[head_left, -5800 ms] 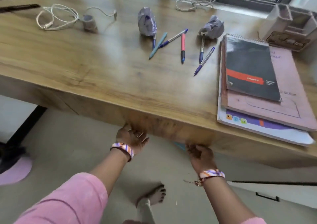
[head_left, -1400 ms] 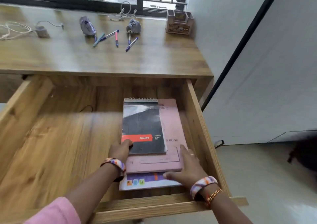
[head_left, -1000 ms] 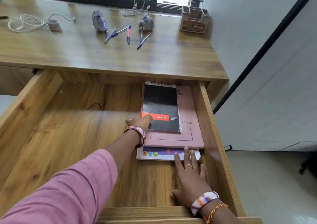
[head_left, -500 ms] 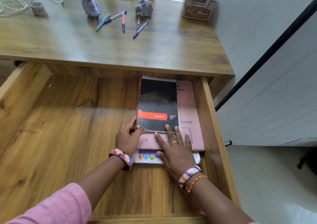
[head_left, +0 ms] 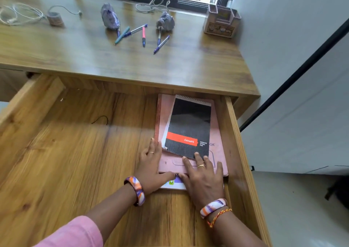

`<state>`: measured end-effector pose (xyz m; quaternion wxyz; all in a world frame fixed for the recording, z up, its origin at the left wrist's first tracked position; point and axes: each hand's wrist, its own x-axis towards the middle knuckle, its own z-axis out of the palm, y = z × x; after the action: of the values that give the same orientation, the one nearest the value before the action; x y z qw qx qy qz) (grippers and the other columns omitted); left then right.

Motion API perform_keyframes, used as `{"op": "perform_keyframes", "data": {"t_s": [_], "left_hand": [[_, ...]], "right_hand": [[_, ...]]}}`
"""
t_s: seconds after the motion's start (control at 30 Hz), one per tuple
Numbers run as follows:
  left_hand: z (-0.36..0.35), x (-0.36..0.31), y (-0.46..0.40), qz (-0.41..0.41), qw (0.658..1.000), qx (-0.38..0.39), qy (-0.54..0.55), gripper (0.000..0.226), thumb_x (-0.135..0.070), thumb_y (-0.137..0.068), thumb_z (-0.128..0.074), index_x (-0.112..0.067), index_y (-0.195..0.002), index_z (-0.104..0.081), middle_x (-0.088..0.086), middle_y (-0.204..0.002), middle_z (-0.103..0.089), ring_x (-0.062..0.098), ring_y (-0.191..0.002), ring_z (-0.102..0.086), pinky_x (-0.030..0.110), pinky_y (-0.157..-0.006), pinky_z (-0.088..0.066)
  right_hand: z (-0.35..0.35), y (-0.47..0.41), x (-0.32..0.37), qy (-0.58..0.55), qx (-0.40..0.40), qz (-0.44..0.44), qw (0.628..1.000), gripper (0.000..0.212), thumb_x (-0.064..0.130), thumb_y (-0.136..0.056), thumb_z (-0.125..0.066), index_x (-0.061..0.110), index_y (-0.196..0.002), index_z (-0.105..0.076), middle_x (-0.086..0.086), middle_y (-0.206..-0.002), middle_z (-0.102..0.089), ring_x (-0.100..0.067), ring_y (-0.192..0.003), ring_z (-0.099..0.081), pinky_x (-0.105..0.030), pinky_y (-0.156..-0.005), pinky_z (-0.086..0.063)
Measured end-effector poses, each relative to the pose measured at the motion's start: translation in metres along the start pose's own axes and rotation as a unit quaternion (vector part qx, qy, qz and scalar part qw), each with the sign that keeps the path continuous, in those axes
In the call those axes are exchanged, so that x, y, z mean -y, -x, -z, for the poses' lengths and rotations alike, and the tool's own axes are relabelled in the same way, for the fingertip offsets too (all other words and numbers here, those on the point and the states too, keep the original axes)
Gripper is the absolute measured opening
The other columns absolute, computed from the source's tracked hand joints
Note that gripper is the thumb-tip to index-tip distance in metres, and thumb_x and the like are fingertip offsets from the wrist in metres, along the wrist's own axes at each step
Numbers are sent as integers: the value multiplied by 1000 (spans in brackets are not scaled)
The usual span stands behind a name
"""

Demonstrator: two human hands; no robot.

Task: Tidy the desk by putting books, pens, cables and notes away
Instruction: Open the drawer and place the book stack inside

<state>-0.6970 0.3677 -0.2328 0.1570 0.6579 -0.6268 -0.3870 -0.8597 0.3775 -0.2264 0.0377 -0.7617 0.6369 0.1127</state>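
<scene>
Both hands lie flat, fingers straight, on a stack of books in the right part of the open wooden drawer (head_left: 56, 152). The left hand (head_left: 151, 168) rests against the stack's left edge, its fingers along the side of the pink book (head_left: 217, 133) and its thumb reaching right along the near edge. The right hand (head_left: 203, 176) is spread on top, palm over the near end of the pink book, fingertips touching the near edge of the black spiral pad (head_left: 188, 129). The two thumbs almost meet over the white-and-purple book (head_left: 172, 184) at the bottom of the stack, of which only a near strip shows.

The stack's long axis runs from the drawer's front toward its back, the far end slipping under the desk top. The spiral pad lies on the pink book with its wire binding at the far end, slightly tilted so its near end leans left; its red band runs across it.

On the desk (head_left: 188, 67) above, several pens (head_left: 143, 36) lie scattered between two crumpled paper balls (head_left: 109, 18). A white cable (head_left: 20, 15) is coiled at the far left, another cable (head_left: 153, 5) lies near the window, and a pen holder (head_left: 221, 21) stands at the far right corner.
</scene>
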Motion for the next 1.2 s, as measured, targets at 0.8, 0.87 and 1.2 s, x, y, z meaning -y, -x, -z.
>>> {"op": "perform_keyframes", "data": {"t_s": [0.8, 0.87, 1.2], "left_hand": [[50, 5, 87, -24, 963, 223, -146, 83, -52, -80, -62, -22, -147, -23, -2, -156, -17, 15, -140, -23, 25, -110, -22], [53, 9, 92, -14, 962, 238, -132, 84, -53, -78, -63, -25, -146, -23, -5, -155, -19, 14, -139, -25, 27, -111, -24], [59, 41, 127, 43, 932, 324, -156, 117, -82, -47, -62, -19, -142, -35, 0, -140, -45, 20, -123, -49, 18, -83, -47]], "right_hand": [[28, -34, 34, 95, 13, 14, 995, 73, 59, -93, -22, 11, -147, -19, -9, -157, -14, -31, -145, -7, -57, -112, -15], [30, -34, 37, 89, 23, 8, 996, 72, 57, -94, -22, 9, -148, -15, -9, -157, -10, -29, -145, -5, -57, -112, -14], [40, -36, 30, 163, 36, 81, 983, 51, 20, -99, -32, 9, -147, -17, -9, -158, -10, -36, -144, -9, -60, -109, -22]]}}
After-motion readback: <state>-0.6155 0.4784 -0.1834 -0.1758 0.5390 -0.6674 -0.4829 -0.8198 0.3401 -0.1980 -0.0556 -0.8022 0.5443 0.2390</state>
